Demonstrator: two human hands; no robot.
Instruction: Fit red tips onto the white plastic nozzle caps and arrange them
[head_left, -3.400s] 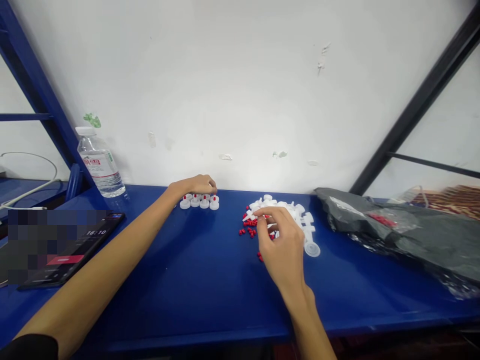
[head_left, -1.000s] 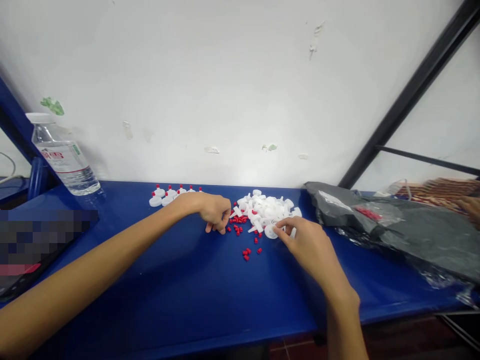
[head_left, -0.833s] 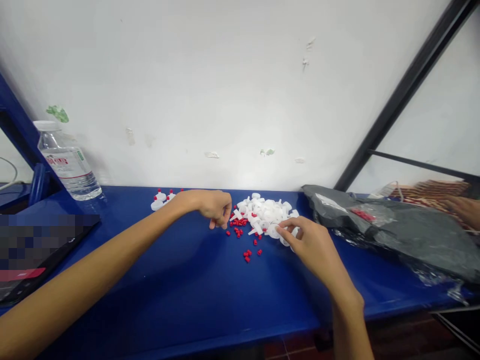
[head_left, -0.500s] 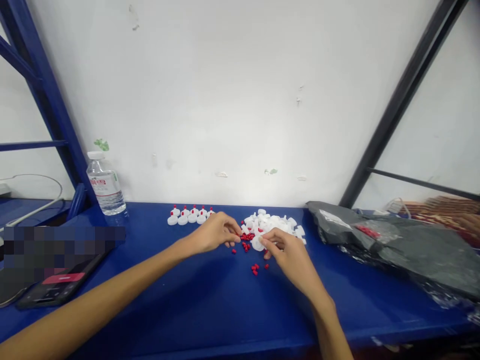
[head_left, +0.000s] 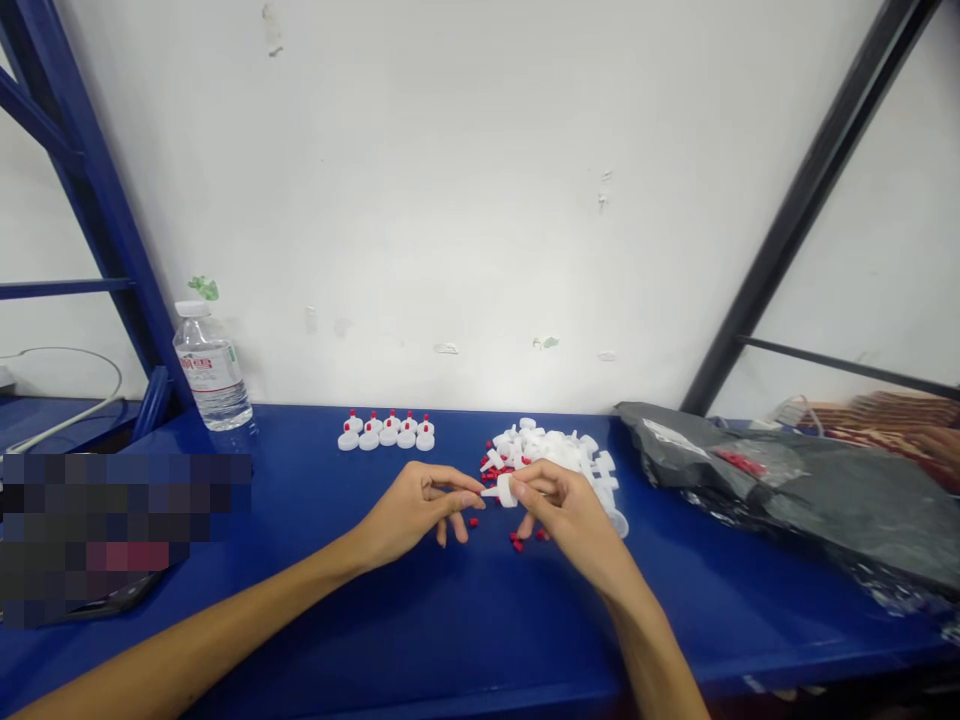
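My right hand (head_left: 559, 505) pinches a white nozzle cap (head_left: 508, 491) by its wide base, the spout pointing left. At the spout's tip, my left hand (head_left: 424, 505) is closed in a pinch on a small red tip cap, mostly hidden by the fingers. Behind and right of my right hand lies a heap of white nozzle caps (head_left: 559, 450). Loose red tip caps (head_left: 517, 542) are scattered near and beneath both hands. Farther left, white nozzle caps with red tips (head_left: 388, 433) stand upright in two rows.
A water bottle (head_left: 214, 370) stands at the back left of the blue table (head_left: 420, 640). At the right lies a grey plastic bag (head_left: 795, 490) with a clear bag of red pieces (head_left: 742, 462) on it. A blurred-out patch covers the left side. The wall is behind.
Both hands have come together, bringing the red tip cap to the white cap's spout. The white nozzle cap has turned so that its spout points left.
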